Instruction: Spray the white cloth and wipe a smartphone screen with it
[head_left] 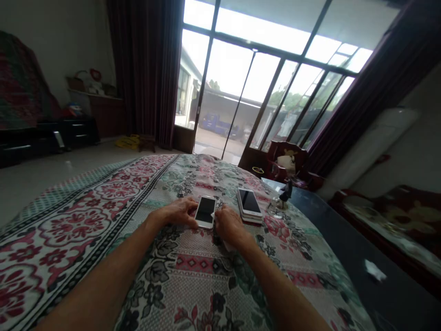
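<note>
A white smartphone (205, 212) lies face up on the floral bedspread (193, 276), its dark screen showing. My left hand (175, 212) grips its left edge. My right hand (229, 225) sits at its right edge, pressing on a small white cloth (228, 245) whose corners show on both sides of the hand. Just beyond that hand is a small stack of smartphones (249, 206), with a dark-screened white phone on top. Neither hand touches the stack. The cloth's middle is hidden under my fingers.
A dark glossy table (330, 239) edges the bed on the right, with a small dark ornament (285, 192) near it. Beyond stand a carved red chair (287, 161) and a sofa (399, 220). Glass doors (227, 92) lie ahead, and dark cabinets (20, 147) stand left.
</note>
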